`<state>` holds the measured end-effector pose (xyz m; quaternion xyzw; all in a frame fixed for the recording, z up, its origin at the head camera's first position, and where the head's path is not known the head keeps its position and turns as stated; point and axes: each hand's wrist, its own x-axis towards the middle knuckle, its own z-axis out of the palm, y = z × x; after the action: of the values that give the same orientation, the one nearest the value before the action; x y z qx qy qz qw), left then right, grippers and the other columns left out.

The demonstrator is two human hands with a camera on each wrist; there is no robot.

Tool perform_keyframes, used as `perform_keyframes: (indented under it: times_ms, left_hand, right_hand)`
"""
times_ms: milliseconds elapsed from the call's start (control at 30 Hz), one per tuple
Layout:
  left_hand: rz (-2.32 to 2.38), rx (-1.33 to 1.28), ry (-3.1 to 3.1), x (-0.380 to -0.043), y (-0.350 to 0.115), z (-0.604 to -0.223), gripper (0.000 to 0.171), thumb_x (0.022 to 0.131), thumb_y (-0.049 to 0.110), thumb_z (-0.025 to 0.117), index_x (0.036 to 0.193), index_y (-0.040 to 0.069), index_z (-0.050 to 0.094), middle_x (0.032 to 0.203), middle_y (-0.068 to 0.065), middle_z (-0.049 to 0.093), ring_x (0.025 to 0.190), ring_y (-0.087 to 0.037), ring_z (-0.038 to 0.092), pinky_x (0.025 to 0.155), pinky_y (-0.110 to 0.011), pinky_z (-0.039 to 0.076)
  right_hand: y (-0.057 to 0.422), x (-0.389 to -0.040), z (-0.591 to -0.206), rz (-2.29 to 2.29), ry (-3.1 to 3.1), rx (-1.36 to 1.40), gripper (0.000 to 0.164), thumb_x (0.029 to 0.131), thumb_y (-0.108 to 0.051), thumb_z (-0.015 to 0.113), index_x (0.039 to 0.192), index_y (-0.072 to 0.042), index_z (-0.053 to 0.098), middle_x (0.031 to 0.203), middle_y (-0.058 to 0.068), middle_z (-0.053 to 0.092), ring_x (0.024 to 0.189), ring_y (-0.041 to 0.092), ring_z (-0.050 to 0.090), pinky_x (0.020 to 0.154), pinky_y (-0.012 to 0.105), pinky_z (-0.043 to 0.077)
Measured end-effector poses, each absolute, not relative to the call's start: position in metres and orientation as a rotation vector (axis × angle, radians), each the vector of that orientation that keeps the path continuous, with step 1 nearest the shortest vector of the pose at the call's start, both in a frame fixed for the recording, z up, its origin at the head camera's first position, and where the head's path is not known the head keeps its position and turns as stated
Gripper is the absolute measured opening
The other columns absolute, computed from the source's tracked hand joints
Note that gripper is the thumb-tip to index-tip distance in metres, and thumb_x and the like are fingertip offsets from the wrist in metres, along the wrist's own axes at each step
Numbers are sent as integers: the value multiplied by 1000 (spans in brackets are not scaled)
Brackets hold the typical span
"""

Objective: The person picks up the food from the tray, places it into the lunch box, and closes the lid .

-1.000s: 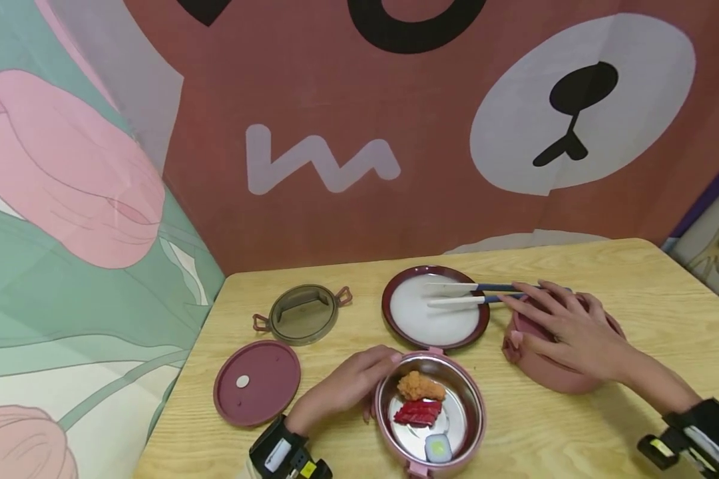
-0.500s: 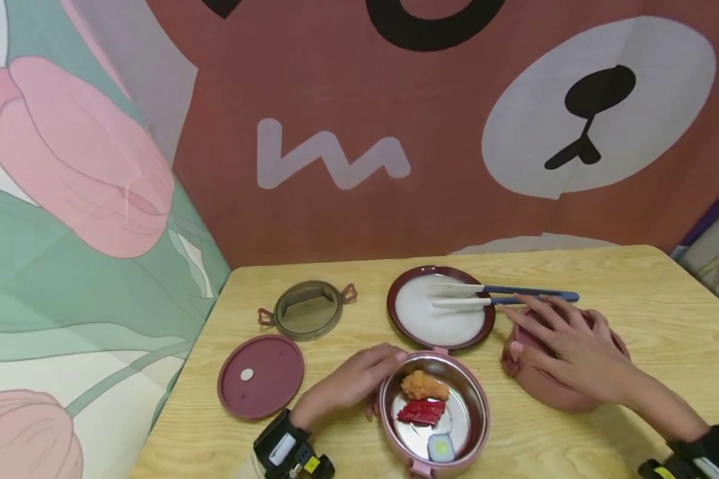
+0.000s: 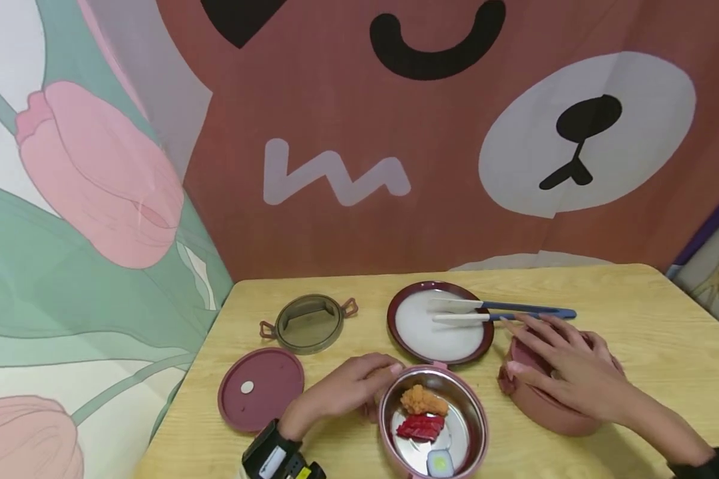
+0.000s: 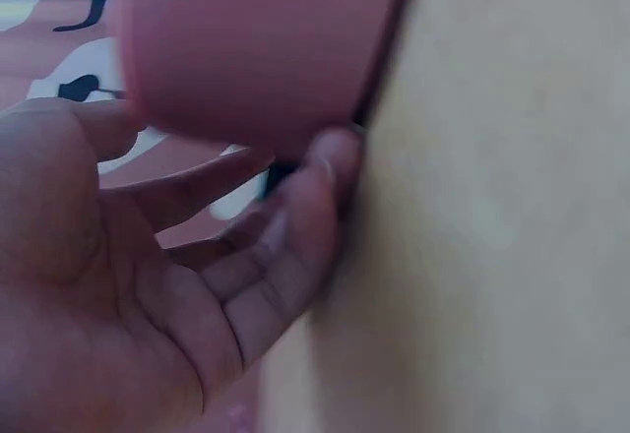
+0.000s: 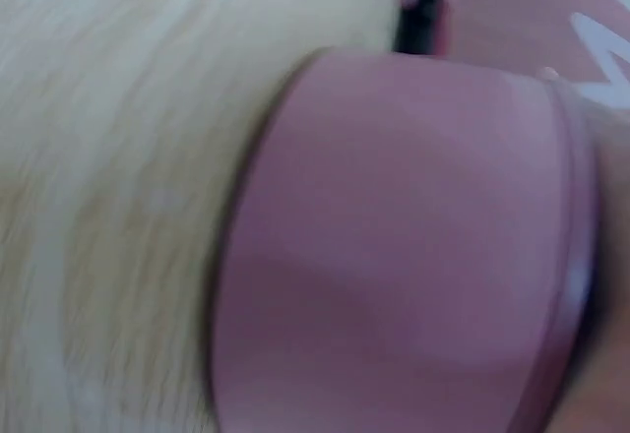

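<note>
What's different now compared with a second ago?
The right hand and the pink pot beneath it have shifted slightly towards the person, away from the tongs. Nothing was newly gripped or let go. The left hand stays at the steel-lined bowl; the plate and glass lid lie as before.

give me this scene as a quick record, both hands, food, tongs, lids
left hand: left hand holds the side of the steel-lined pink bowl
right hand: right hand rests on the pink pot, fingers spread
food in bowl: fried chicken piece, red strips, white block with yellow-green centre
tongs: blue-and-white tongs, tips over the maroon-rimmed plate
lids: brown two-handled lid behind the maroon round lid
</note>
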<state>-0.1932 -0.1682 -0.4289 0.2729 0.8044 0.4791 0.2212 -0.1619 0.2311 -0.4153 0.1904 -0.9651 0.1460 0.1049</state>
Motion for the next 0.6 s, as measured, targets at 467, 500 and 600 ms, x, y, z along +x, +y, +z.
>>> perform_keyframes:
  times_ms: [467,500,600]
  left_hand:
    - [793,478,3138,-210,-290,-376,23,87,1,77,108,12,74,103,-3,71,76,-14,61,66,-34,54]
    - [771,449,3140,-213,-296,-376,22,86,1,77,106,11,74,101,-4,72,80,-19,63,69,-38,55]
    - [718,399,3116,-219,-309,-378,21,85,0,77,105,8,74,102,-8,72,95,-31,66,80,-47,57]
  right_hand:
    - [276,-193,-382,821,-2888,401,80,104,-36,62,166,-15,15,148,36,40,127,64,42,83,81,41]
    - [278,-194,-382,797,-2889,388,81,104,-36,63,165,-13,15,147,36,41,125,64,42,81,82,42]
    - [283,-194,-385,743,-2867,370,83,101,-35,67,164,-9,20,144,37,43,121,64,45,76,82,43]
